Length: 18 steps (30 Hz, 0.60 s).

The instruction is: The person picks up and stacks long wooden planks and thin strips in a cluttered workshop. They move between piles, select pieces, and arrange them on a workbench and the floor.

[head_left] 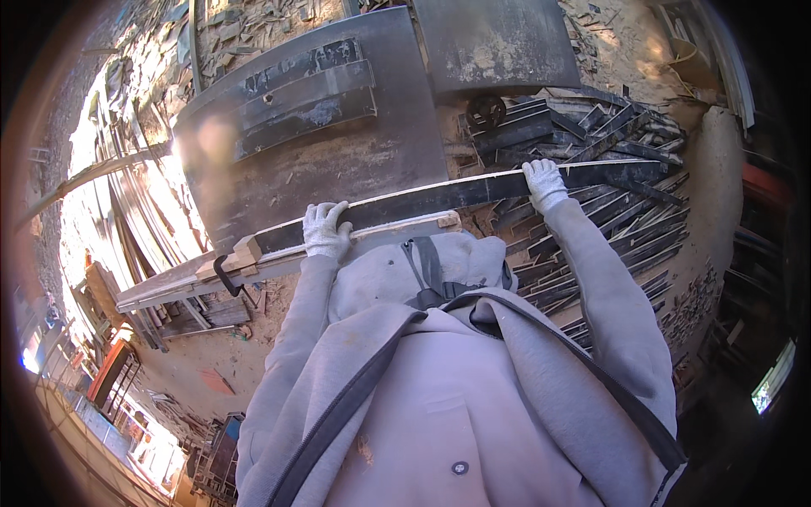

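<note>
A long, narrow black-faced board (pixel 439 195) with a pale edge lies across in front of me, sloping up to the right. My left hand (pixel 327 231), in a pale work glove, grips the board near its left end, fingers over it and the thumb apart. Farther along, my gloved right hand (pixel 545 184) is wrapped over the board, whose right end reaches above a pile of strips. A small wooden block (pixel 247 250) sits at the board's left end. Beside the block, a dark clamp (pixel 226 275) hangs on the pale wooden rail (pixel 389 229) along the near side.
Beyond the board stands a dark metal worktable (pixel 338 160) bearing a long, worn bar (pixel 304 97). Another dark panel (pixel 498 42) is behind it. Stacked black strips (pixel 608 232) cover the ground at right. Light wood offcuts (pixel 127 194) lie in sunlight at left.
</note>
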Motion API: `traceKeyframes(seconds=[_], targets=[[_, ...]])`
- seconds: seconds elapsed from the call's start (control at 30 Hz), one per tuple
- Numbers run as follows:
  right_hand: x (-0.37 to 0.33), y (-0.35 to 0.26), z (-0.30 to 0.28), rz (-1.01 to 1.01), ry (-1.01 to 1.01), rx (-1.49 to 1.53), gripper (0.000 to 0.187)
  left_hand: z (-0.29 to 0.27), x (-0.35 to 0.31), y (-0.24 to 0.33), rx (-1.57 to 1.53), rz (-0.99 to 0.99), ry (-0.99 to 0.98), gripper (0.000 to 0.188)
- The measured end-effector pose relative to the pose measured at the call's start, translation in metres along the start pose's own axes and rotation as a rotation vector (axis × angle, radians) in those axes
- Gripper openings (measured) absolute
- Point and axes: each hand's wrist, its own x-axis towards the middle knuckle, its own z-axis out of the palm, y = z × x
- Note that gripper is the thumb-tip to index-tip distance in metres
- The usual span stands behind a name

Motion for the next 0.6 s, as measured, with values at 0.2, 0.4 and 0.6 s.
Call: traceKeyframes(seconds=[0.2, 0.4, 0.6], targets=[[0.006, -0.004, -0.022, 0.042, -0.126, 0.001, 0.055, 0.009, -0.004, 0.044, 0.114, 0.237, 0.109, 0.062], [0.000, -0.008, -0.027, 0.051, -0.055, -0.006, 0.054, 0.016, -0.004, 0.044, 0.114, 0.223, 0.215, 0.047], [-0.014, -0.009, -0.007, 0.017, 0.143, 0.080, 0.083, 0.021, -0.003, 0.043, 0.094, 0.243, 0.268, 0.042]])
